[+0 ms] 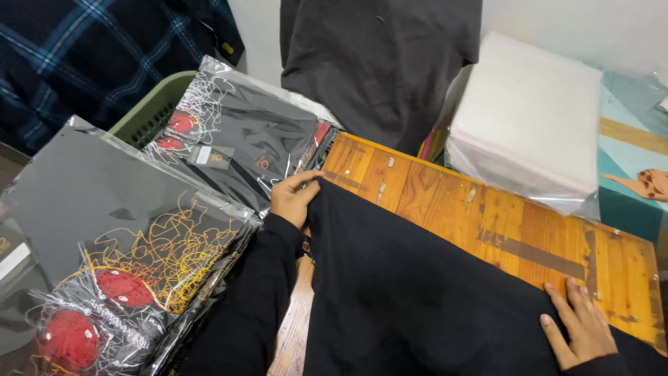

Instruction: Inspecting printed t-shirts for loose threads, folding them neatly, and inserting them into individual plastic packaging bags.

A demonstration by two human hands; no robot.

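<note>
A black garment lies spread over the wooden table. My left hand pinches its top left corner near the table's left edge. My right hand rests flat with fingers spread on the garment's right side, close to the lower right of the view. Both arms wear black sleeves.
Stacks of bagged black shirts with red and yellow prints lie at the left and over a green basket. A pile of clear plastic bags sits at the table's far right. A dark shirt hangs behind.
</note>
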